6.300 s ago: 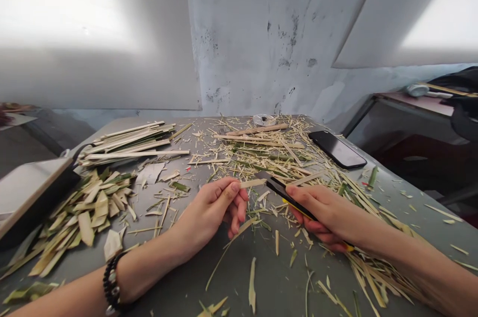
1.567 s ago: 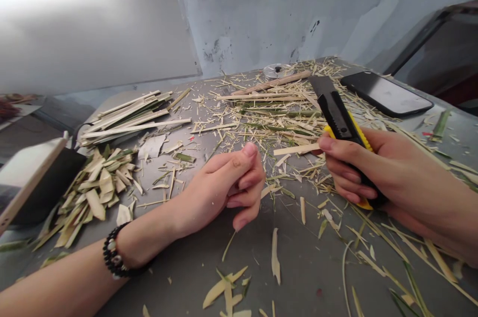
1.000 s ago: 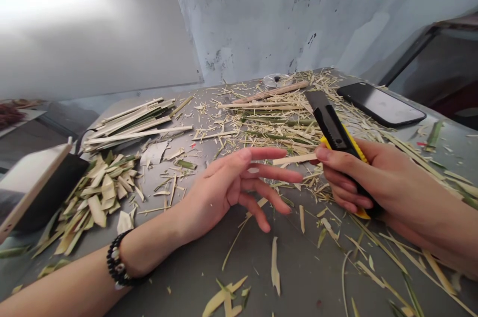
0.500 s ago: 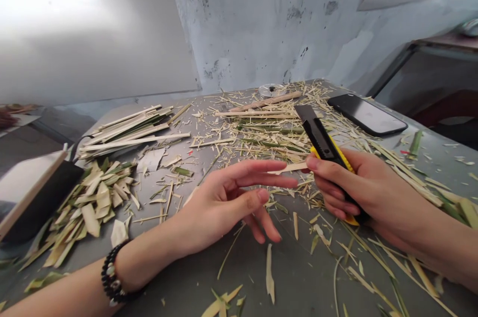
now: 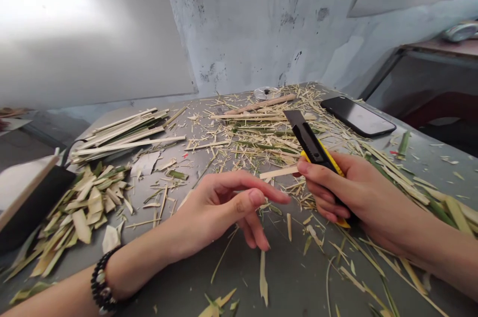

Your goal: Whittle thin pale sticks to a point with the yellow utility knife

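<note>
My right hand (image 5: pixel 339 185) is wrapped round a yellow and black utility knife (image 5: pixel 315 147), its broad blade out and tilted up to the left. A flat pale bamboo strip (image 5: pixel 278 172) juts leftward from beside the fingertips of that hand; whether they pinch it or it lies behind them I cannot tell. To the left, my left hand (image 5: pixel 231 207) hovers above the table with fingers loosely spread, nothing between them. Its forefinger points toward the knife hand without touching it. Bamboo shavings (image 5: pixel 263 279) lie beneath both hands.
Split bamboo sticks (image 5: pixel 127 132) are stacked at the back left, above a heap of bamboo pieces (image 5: pixel 85 207). A phone (image 5: pixel 358 115) lies at the back right. A clear round spool (image 5: pixel 267 92) stands near the wall. Long strips (image 5: pixel 396 172) run along the right side.
The view has shifted slightly to the right. My left hand's fingers have drawn a little closer together and lower. My right hand keeps its grip on the knife.
</note>
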A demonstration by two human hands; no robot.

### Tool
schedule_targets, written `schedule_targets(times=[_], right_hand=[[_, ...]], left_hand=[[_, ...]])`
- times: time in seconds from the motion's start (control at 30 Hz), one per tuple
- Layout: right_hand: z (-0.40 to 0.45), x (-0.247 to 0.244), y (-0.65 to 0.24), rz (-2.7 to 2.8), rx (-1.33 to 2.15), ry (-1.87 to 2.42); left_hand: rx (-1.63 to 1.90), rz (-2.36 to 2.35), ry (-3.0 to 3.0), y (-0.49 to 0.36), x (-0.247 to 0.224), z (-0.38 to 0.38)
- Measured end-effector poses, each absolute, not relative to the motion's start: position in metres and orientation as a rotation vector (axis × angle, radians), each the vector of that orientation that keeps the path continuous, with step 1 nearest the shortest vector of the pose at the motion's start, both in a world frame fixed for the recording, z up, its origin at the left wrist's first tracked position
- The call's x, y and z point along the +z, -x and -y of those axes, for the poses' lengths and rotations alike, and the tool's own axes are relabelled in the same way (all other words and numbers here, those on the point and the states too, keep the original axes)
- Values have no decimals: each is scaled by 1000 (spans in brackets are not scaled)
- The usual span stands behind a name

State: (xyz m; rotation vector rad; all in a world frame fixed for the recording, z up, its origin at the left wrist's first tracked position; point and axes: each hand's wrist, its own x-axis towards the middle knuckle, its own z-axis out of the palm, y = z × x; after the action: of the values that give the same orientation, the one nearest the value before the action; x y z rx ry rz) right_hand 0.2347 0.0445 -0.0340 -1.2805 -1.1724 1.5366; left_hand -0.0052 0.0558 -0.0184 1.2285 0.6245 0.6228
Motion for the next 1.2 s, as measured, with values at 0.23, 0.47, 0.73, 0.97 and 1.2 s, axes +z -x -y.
schedule_targets(times=[0.23,0.47,0.73,0.97,1.2], right_hand=[[-44,-32,-234,1217,1535,1269],[-42,-24,-231,1352,1557,1280],[-38,-19,-230,1466,1590,1289],[-42,-19,-233,1323,1515,1173],[-45,-13,-247,1393,1203,1150]], left_hand=[[666,-645,-1205,3,-19,-56],[738,-873,-1311,0,-22,-55],[516,-937,-1460,-5,-18,-48],[522,-937,-1435,-3,-18,-49],[615,-874,-1463,-1,-21,-49]])
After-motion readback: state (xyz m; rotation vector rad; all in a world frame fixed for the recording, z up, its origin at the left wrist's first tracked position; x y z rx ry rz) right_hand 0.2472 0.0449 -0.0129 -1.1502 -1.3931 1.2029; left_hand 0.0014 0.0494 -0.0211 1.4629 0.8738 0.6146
